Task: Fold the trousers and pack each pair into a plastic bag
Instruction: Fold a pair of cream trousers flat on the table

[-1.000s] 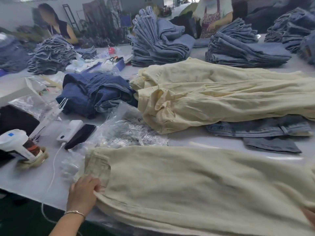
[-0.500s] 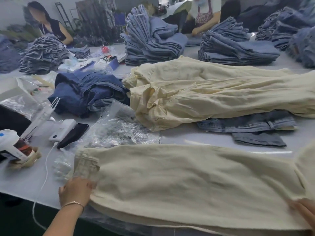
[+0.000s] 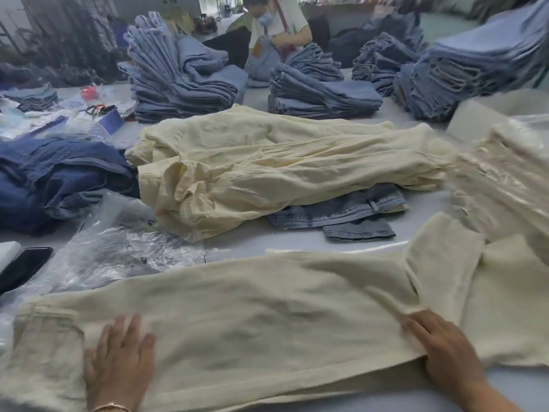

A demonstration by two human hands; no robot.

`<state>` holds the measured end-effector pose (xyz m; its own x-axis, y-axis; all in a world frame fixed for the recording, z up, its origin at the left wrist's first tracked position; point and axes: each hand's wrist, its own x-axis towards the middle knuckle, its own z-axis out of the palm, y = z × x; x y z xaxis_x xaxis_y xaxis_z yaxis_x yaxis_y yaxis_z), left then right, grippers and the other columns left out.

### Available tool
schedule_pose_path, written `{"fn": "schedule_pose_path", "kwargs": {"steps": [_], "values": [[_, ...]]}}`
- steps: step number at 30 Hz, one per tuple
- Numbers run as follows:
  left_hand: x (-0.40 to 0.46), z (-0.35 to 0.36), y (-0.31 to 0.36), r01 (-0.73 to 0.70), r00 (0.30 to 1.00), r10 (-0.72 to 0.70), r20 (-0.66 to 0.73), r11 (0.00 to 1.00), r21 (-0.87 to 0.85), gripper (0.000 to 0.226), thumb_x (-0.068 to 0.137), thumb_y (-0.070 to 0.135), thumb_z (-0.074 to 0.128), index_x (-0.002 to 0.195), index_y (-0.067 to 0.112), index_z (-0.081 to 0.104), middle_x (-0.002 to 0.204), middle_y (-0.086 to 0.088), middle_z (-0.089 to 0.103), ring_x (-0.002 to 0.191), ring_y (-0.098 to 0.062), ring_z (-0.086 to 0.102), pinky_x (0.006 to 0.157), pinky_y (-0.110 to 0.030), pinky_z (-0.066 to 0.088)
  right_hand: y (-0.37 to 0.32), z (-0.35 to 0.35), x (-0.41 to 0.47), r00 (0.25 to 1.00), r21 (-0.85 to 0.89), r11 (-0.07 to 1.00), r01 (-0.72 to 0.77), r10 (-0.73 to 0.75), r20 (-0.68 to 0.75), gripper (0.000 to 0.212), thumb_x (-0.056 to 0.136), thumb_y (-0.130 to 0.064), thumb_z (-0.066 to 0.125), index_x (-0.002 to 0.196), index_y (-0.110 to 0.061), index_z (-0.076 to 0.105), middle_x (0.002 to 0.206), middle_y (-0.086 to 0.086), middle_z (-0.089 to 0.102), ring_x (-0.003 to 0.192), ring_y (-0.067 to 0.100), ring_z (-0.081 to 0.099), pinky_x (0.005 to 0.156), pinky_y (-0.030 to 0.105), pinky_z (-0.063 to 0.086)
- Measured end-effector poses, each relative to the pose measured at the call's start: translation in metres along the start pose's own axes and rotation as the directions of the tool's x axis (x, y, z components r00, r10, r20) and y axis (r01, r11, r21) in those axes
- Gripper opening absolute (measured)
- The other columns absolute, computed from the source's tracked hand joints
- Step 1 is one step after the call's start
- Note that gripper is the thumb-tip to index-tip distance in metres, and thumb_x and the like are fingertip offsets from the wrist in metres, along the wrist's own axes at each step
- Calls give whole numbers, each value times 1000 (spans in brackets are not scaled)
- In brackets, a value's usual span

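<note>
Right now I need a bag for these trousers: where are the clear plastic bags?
The clear plastic bags lie left of centre, between the dark blue jeans and the cream trousers.

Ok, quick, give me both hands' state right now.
Left hand: open, palm flat on the cream trousers.
Right hand: fingers on the trousers' fold; whether it pinches the cloth cannot be told.

Black phone (image 3: 22,269) at left; masked worker (image 3: 277,28) beyond.
</note>
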<state>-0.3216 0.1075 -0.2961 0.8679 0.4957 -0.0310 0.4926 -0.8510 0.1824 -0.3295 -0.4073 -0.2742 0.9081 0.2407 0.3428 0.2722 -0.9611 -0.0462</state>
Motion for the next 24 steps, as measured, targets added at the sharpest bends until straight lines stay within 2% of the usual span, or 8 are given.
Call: {"fn": "schedule_pose_path", "kwargs": {"steps": [2, 4, 6, 12, 15, 18, 21, 24], "values": [[8, -4, 6, 42, 999, -42, -2, 999, 0, 52, 94, 51, 37, 142, 30, 40, 157, 2, 25, 143, -21, 21, 117, -41, 11, 0, 1, 0, 999, -1, 999, -52, 52, 6, 47, 57, -10, 30, 75, -7, 74, 79, 11, 68, 66, 32, 69, 49, 32, 52], [18, -13, 17, 87, 996, -89, -26, 993, -76, 60, 83, 50, 36, 129, 18, 56, 148, -10, 40, 135, -31, 32, 114, -44, 19, 1, 3, 1, 999, -18, 999, -46, 46, 3, 47, 58, -10, 31, 76, -8, 75, 80, 9, 68, 66, 30, 69, 50, 29, 52], [25, -20, 32, 84, 995, -90, -30, 982, -168, 65, 70, 45, 37, 121, 12, 61, 142, -15, 45, 130, -37, 35, 112, -47, 23, 1, 2, 1, 998, -19, 998, -55, 55, 27, 49, 57, -11, 30, 77, -11, 75, 80, 7, 68, 66, 28, 68, 50, 25, 51], [31, -12, 107, -246, 969, 234, -79, 946, -212, 58, 70, 34, 39, 114, 6, 65, 135, -18, 52, 127, -38, 43, 108, -49, 26, 8, 7, 0, 998, -59, 997, -40, 42, 42, 43, 59, -8, 32, 76, -14, 71, 79, 3, 64, 64, 26, 64, 49, 22, 47], [16, -4, 148, -410, 912, 388, -136, 877, -251, 60, 71, 37, 33, 106, 0, 66, 120, -23, 60, 117, -43, 50, 104, -51, 30, 12, 2, 1, 996, -41, 999, -22, 26, 80, 38, 49, 1, 52, 78, -14, 71, 78, 2, 65, 62, 24, 63, 47, 20, 43], [-10, 3, 192, -527, 849, 505, -155, 789, -315, 60, 70, 38, 31, 103, 1, 66, 110, -19, 64, 109, -41, 55, 101, -47, 32, 22, -4, 0, 992, 77, 997, 25, -35, 124, 48, 33, 0, 67, 77, -18, 68, 80, -2, 63, 68, 19, 59, 50, 22, 39], [-41, 7, 242, -611, 786, 588, -189, 694, -382, 50, 71, 34, 37, 99, 5, 66, 102, -13, 65, 99, -39, 59, 95, -38, 32, 36, -13, -5, 979, 299, 953, 52, -108, 174, 35, 42, -7, 61, 74, -20, 61, 81, -4, 59, 74, 17, 54, 55, 25, 38], [-81, 9, 303, -636, 756, 628, -185, 639, -432, 34, 74, 27, 51, 97, 6, 64, 97, -10, 58, 92, -34, 56, 88, -32, 34, 56, -18, -15, 987, 499, 864, -67, -18, 162, 31, 51, -7, 56, 77, -22, 61, 80, -5, 57, 70, 17, 56, 57, 24, 45]]}}
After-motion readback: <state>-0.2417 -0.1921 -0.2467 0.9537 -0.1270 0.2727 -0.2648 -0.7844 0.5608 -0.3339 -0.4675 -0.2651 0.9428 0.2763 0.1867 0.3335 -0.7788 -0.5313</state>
